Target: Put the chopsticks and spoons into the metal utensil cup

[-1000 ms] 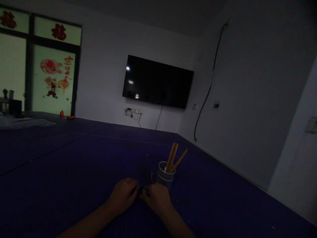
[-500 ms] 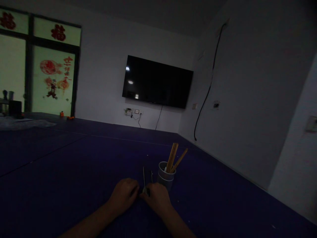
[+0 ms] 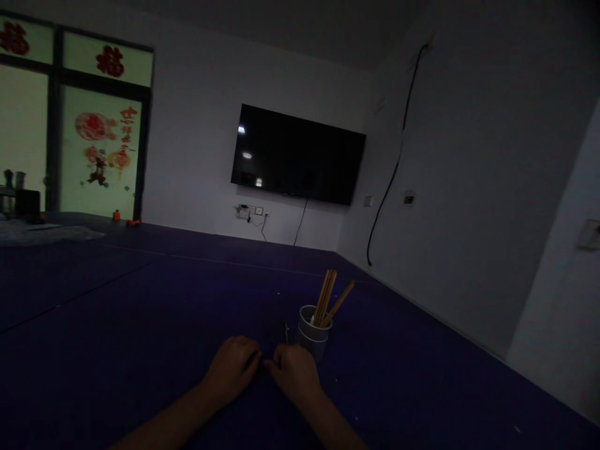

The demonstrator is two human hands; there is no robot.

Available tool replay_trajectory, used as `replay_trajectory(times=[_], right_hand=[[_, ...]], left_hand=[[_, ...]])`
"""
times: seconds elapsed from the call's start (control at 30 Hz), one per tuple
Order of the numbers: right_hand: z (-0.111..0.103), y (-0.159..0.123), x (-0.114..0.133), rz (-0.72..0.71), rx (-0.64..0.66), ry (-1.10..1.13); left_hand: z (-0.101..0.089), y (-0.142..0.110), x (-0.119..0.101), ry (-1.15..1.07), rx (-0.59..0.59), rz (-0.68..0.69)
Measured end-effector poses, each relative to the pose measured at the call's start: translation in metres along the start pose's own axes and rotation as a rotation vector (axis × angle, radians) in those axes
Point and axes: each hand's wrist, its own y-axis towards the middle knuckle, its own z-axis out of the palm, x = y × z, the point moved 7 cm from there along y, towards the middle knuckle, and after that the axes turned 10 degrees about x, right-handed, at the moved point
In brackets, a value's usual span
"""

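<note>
Left hand (image 3: 232, 365) and right hand (image 3: 295, 372): both curled low over the purple surface (image 3: 164, 319), thumbs turned toward each other, a narrow gap between; whether either pinches anything, cannot tell. Slim item (image 3: 287, 333): dark, with a pale edge, just beyond the right hand, left of the cup. Grey cup (image 3: 313, 345): upright, close by the right hand and in the way on that side; wooden sticks (image 3: 325, 300) lean in it, one apart from the bunch. Farther off: clear plastic sheet (image 3: 51, 233), far left; two orange objects (image 3: 124, 220), near the glass door (image 3: 100, 153); wall-mounted television (image 3: 300, 155); black cable (image 3: 391, 181) down the right wall.

Changed since the earlier frame: the pale rounded piece by the right fingertips and the upright strip above it no longer show; cup and sticks unmoved.

Obscured: fingertips dim; the slim item's near end, behind the right hand; forearms, cut off below.
</note>
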Motion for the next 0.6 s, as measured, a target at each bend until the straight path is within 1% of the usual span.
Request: replay_trajectory(times=[0.13, 0.23, 0.4, 0.5, 0.6], right_hand=[[0.0, 0.001, 0.004, -0.04, -0.03, 0.013], [-0.004, 0.0, 0.006, -0.056, -0.068, 0.046], [-0.013, -0.004, 0.012, -0.116, -0.129, 0.124], [-0.015, -0.007, 0.02, -0.195, -0.103, 0.134], [-0.014, -0.009, 0.026, -0.247, -0.068, 0.138]], left_hand=[[0.0, 0.0, 0.002, 0.01, -0.009, -0.012], [0.001, 0.0, 0.005, 0.01, -0.018, -0.033], [-0.003, -0.001, 0.012, -0.04, -0.032, -0.114], [-0.008, -0.001, 0.012, -0.13, -0.04, -0.111], [-0.014, -0.002, 0.011, -0.191, -0.098, -0.086]])
